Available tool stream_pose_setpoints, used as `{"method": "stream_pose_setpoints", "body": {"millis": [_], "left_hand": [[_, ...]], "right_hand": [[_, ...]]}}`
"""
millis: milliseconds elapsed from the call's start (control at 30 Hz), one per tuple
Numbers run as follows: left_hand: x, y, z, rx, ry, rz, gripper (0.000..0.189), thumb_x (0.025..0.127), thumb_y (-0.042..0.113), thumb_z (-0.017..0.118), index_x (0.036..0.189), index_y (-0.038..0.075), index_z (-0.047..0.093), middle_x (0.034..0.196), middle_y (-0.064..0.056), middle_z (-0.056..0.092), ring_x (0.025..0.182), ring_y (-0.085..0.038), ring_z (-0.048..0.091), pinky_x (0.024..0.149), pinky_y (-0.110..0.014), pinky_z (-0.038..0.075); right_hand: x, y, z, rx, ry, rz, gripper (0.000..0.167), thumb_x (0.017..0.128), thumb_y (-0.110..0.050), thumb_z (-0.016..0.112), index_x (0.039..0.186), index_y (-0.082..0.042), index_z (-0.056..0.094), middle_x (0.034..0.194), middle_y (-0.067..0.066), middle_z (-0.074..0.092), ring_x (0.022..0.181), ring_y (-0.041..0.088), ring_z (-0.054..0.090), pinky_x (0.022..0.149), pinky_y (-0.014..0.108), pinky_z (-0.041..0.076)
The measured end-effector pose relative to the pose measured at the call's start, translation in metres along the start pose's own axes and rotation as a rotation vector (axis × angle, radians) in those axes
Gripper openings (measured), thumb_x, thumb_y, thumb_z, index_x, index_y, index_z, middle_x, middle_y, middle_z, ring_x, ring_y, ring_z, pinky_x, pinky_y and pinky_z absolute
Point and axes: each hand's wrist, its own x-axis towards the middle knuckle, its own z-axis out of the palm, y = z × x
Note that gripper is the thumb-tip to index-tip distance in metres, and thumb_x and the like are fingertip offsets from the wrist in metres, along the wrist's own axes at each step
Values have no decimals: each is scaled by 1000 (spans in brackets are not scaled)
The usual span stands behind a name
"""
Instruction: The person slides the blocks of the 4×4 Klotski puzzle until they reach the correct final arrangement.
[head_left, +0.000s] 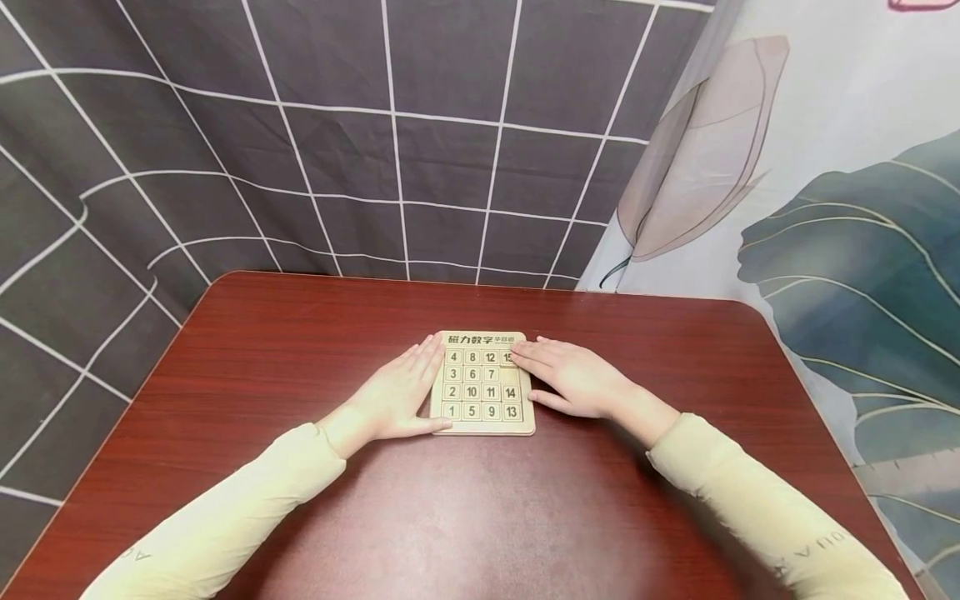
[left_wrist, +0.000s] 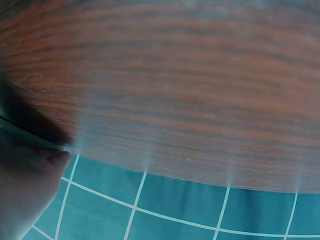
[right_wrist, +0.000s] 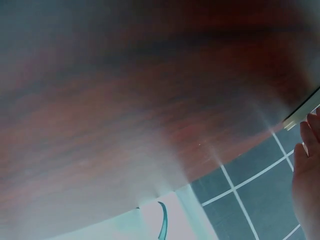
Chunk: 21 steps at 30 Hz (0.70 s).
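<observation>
A pale wooden sliding number puzzle (head_left: 482, 383) lies flat on the table between both hands, its numbered tiles face up. One slot, at the right of the second row, holds no tile. Along the board's left edge lies my left hand (head_left: 397, 396), fingers straight, the thumb on the lower left corner. My right hand (head_left: 581, 379) is at the right edge; its fingertips touch the 15 tile (head_left: 507, 357) and partly cover it, and the thumb meets the frame's side. Each wrist view catches only part of a hand and the board's thin edge (right_wrist: 302, 111).
The reddish-brown wooden table (head_left: 300, 333) has rounded far corners. Behind it hangs a dark curtain (head_left: 442, 158) with a white grid. A pale leaf-patterned curtain (head_left: 810, 250) hangs at the right.
</observation>
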Motion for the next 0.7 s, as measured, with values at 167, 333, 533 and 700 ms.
{"method": "stream_pose_setpoints", "body": {"millis": [167,333,533,700], "left_hand": [[0,1,0,4,7,3,112,95,68,61,161,-15,26,172,-33,23,162,-42,27,134,-47,29],[-1,0,0,8,9,5,111,95,68,60,161,-15,27,172,-33,23,162,-42,27,134,-48,29],[-1,-1,2,8,14,4,111,95,68,61,161,-15,27,172,-33,23,162,-42,27,134,-48,30],[-1,-1,1,0,8,4,111,95,68,61,161,-15,27,172,-32,22,162,-42,26,134,-48,29]], "right_hand": [[1,2,2,-1,-7,-2,60,104,-37,66,152,-2,57,160,13,55,150,30,52,128,49,40],[-6,-5,3,0,-22,-12,62,104,-39,65,154,-4,55,162,10,54,152,26,51,129,47,39],[-15,-16,2,0,-15,-35,63,103,-39,66,155,-5,54,163,10,53,152,24,50,128,47,41],[-17,-18,3,-1,14,-44,63,102,-38,67,154,-5,55,162,11,54,151,24,51,126,48,42]]}}
